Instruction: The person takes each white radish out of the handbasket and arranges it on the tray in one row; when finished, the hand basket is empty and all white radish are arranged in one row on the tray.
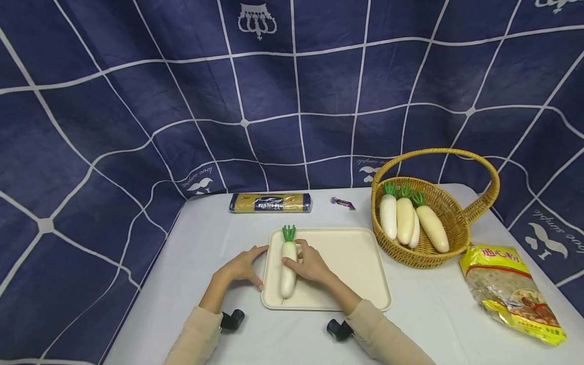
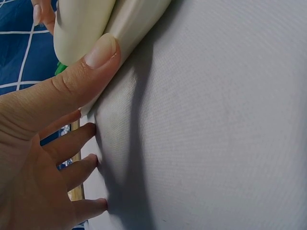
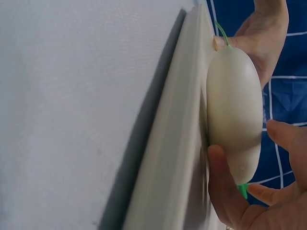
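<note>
A white radish (image 1: 288, 274) with green leaves lies lengthwise at the left side of a cream tray (image 1: 347, 268). My right hand (image 1: 312, 262) reaches around the radish from the right. Its thumb overlaps the radish in the head view; in the right wrist view a slight gap shows between one upper fingertip and the radish (image 3: 235, 100), while a lower finger lies against its side. My left hand (image 1: 242, 266) is spread at the tray's left edge. In the left wrist view its thumb rests at the tray rim (image 2: 139, 24), with the other fingertips near the tablecloth.
A wicker basket (image 1: 422, 261) with several radishes (image 1: 405, 220) stands at the back right. Beside it lies a yellow bag of food (image 1: 511, 289). A pasta packet (image 1: 270, 203) and a purple-wrapped candy (image 1: 342, 203) lie behind the tray. A blue curtain (image 1: 319, 86) hangs behind the table.
</note>
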The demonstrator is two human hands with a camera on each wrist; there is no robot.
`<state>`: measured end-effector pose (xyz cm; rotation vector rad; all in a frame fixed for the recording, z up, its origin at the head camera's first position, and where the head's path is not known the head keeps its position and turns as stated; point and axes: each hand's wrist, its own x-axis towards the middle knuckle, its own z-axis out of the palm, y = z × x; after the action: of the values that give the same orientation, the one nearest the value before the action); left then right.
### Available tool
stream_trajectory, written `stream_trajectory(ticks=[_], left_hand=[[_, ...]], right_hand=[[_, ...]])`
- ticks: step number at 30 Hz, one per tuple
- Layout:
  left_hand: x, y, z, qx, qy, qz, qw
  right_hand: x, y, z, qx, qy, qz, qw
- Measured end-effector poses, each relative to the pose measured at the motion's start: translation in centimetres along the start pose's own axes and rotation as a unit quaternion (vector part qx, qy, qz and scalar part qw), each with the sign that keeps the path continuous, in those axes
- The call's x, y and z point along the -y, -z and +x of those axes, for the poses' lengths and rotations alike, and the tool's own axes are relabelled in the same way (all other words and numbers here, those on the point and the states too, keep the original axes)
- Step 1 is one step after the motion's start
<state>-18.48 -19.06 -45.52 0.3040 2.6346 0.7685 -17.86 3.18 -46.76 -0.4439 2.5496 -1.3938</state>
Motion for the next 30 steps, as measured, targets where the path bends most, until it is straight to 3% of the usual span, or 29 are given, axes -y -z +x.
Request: stream_trajectory(ticks=[8,15,24,30], left_hand=[[0.1,0.0,0.0,-0.001,-0.008,-0.004,1.0],[0.1,0.1,0.0,0.002,-0.001,0.0,1.0],[-0.1,0.1,0.0,0.001,0.005,-0.002,1.0],[0.0,0.0,0.0,-0.005,0.008,-0.002,0.9999]], right_hand=[[-0.5,2.1,-0.4,-0.039,-0.001,-0.043,0.9983],[-0.6,5.9,-1.4,-0.045,-0.014,-0.012,0.9988],[-1.7,12.0,-3.6,-0.054,0.058,-0.03,0.9964],[-2.2,16.2,-5.1,-0.091,0.072,-0.036,0.9925]])
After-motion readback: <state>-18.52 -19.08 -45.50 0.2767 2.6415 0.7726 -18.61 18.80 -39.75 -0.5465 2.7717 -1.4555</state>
